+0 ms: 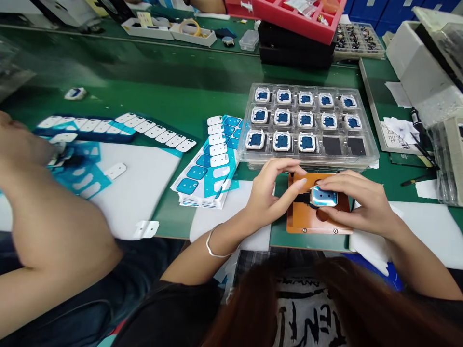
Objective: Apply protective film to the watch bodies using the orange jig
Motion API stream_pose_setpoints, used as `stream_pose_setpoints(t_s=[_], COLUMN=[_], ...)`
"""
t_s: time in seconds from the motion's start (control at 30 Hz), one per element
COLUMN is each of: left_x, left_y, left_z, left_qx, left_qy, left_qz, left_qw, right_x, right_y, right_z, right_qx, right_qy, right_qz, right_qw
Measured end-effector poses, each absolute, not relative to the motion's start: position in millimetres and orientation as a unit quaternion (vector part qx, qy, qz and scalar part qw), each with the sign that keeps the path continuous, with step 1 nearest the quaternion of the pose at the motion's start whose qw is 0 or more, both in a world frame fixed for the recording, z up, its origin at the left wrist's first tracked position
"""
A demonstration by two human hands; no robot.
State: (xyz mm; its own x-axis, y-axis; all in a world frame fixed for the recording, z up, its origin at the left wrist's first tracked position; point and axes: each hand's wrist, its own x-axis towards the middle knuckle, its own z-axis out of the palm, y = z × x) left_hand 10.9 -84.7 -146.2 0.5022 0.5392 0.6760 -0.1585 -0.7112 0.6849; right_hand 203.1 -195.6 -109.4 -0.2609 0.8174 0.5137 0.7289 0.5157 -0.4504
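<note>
Small square watch case with a glossy blue film on its face (324,196) sits in the middle of a flat orange-brown rectangular fixture plate (318,224), at the near edge of the green bench mat (162,91). Left hand (269,193): fingers curled, fingertips pressing the case's left side and the black block beside it. Right hand (356,200): fingers arched over the case, tips gripping its top and right edges. The hands hide the case's sides and much of the fixture; only its near edge and part of its top show. One round hole in the fixture is half covered by the right hand.

Just behind the fixture: clear moulded plastic tray (309,127), three rows of five pockets. Count: 13 pockets hold white-framed blue-faced cases, 2 pockets at the right end of the near row hold only dark inserts. Bare mat between fixture and tray is narrow.

Left of the fixture: fanned stack of white backing sheets carrying blue film stickers (211,161); exact sheet count not readable. Farther left, another person's arm (43,212), blurred, covers more sticker sheets. Open mat lies behind those sheets.

Behind the tray: red compartment tray (300,21) on black trays, cut off by the top edge. Contents too small to identify.
</note>
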Motion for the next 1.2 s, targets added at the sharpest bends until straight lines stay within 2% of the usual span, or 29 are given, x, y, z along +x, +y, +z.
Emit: stream_pose_setpoints(t_s=[0.27,0.47,1.2], left_x=[9.7,9.2,7.9], left_y=[-86.0,-85.2,-85.2], left_z=[-143.8,-142.3,-141.4], left_qx=[0.81,0.814,0.816], left_qy=[0.136,0.132,0.134], left_qz=[0.452,0.449,0.441], left_qw=[0.349,0.344,0.349], right_x=[205.0,206.4,205.2], right_y=[-194.5,-194.7,-198.4], right_z=[-111.9,-111.7,-113.2], right_qx=[-0.505,-0.509,-0.537], right_qy=[-0.796,-0.786,-0.778], right_qz=[0.06,0.058,0.082], right_qw=[0.329,0.346,0.317])
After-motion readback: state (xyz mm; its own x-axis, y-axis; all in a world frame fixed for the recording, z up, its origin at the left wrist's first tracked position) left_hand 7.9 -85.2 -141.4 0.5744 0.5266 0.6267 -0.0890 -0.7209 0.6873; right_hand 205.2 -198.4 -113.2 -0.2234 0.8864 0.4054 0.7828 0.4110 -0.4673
